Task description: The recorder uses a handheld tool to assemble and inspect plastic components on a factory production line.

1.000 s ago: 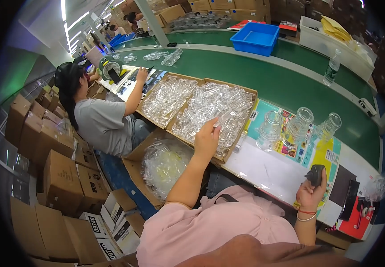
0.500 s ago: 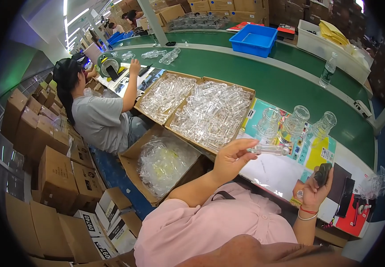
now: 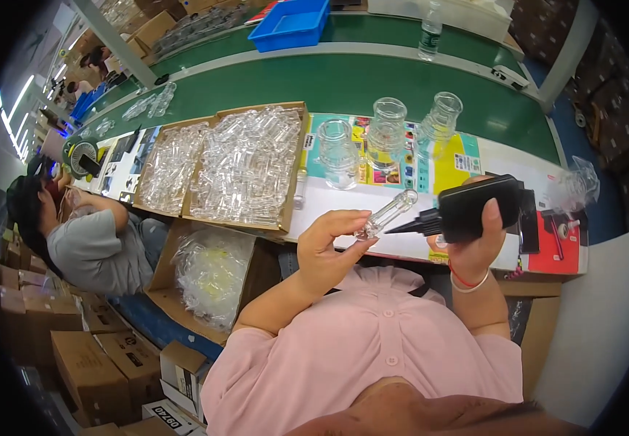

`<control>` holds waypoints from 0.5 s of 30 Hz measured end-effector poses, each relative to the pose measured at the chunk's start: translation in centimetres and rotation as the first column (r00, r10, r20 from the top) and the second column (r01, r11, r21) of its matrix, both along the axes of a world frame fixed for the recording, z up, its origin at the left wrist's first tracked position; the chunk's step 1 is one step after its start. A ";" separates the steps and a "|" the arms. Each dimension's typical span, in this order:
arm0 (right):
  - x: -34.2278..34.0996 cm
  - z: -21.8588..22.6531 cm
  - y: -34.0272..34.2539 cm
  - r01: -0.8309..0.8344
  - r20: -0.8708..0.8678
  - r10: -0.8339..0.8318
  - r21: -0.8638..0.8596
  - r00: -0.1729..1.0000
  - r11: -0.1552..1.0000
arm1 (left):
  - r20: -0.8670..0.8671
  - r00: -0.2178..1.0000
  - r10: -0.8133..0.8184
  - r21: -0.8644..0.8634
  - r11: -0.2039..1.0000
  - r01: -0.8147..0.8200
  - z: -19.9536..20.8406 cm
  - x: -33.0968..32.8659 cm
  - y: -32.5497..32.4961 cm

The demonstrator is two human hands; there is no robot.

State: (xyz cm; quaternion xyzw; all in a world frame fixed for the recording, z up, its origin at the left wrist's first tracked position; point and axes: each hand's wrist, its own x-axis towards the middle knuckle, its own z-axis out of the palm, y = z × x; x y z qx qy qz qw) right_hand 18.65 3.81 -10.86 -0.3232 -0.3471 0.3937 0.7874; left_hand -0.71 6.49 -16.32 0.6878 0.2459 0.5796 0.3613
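Note:
My left hand (image 3: pixel 325 248) pinches a small clear tube (image 3: pixel 396 209) near its lower end, the tube slanting up to the right. My right hand (image 3: pixel 480 251) is wrapped round a black squeeze bottle (image 3: pixel 478 209) with a ribbed, pointed nozzle. The bottle lies on its side in the air, its nozzle tip close to the tube's lower end; whether they touch I cannot tell. Behind the hands, three clear waisted vessels stand upright: the left one (image 3: pixel 338 156), the middle one (image 3: pixel 387 134) and the right one (image 3: pixel 441 120).
Left of the vessels, a cardboard tray (image 3: pixel 296 163) holds many clear tubes. Below it sits a carton (image 3: pixel 256 272) lined with plastic bags. A blue bin (image 3: pixel 289 33) and a water bottle (image 3: pixel 430 33) stand at the back. At left, a co-worker in a grey shirt (image 3: pixel 93 243) sits working.
My right hand has raised the black bottle and brought it left, its nozzle toward the tube. The tube in my left hand now tilts upward. The head view has turned right and downward.

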 end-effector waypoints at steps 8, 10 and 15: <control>-0.1 0.4 -1.2 0.047 0.365 -0.071 0.072 0.928 0.996 | 0.133 0.991 -0.023 0.019 1.000 0.020 -0.2 0.3 -0.6; 0.1 0.1 -1.3 0.036 0.423 -0.078 0.107 0.903 0.994 | 0.129 0.992 -0.020 0.027 1.000 0.016 -0.1 0.3 -0.8; 0.1 -0.4 -1.5 0.003 0.440 -0.092 0.200 0.893 0.980 | 0.087 0.996 -0.035 -0.006 0.999 0.035 -0.4 0.0 -1.0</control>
